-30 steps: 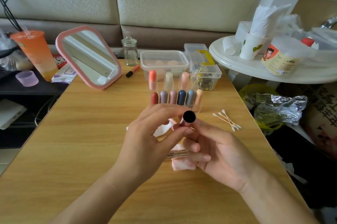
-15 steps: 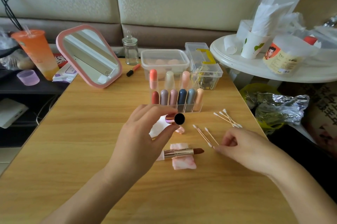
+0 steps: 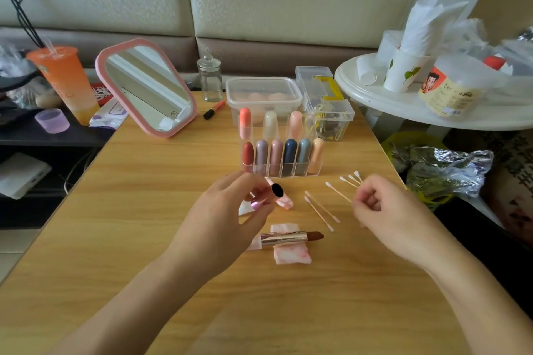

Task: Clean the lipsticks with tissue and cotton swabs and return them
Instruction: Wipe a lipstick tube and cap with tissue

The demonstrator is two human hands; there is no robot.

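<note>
The left hand (image 3: 219,224) pinches one pink lipstick cap (image 3: 266,196) between thumb and fingers above the tabletop (image 3: 115,224), and one uncapped lipstick (image 3: 291,237) lies nearby on a stained tissue (image 3: 291,256). The clear organizer (image 3: 277,174) holds nine lipsticks, three behind and six in front. Six cotton swabs (image 3: 322,207) lie at the right; the right hand (image 3: 386,216) has its fingers curled over the ends of four, and I cannot tell if they pinch one.

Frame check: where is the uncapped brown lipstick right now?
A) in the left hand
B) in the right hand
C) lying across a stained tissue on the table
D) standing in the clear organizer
C: the uncapped lipstick lies on its side across the stained tissue on the table.
</note>
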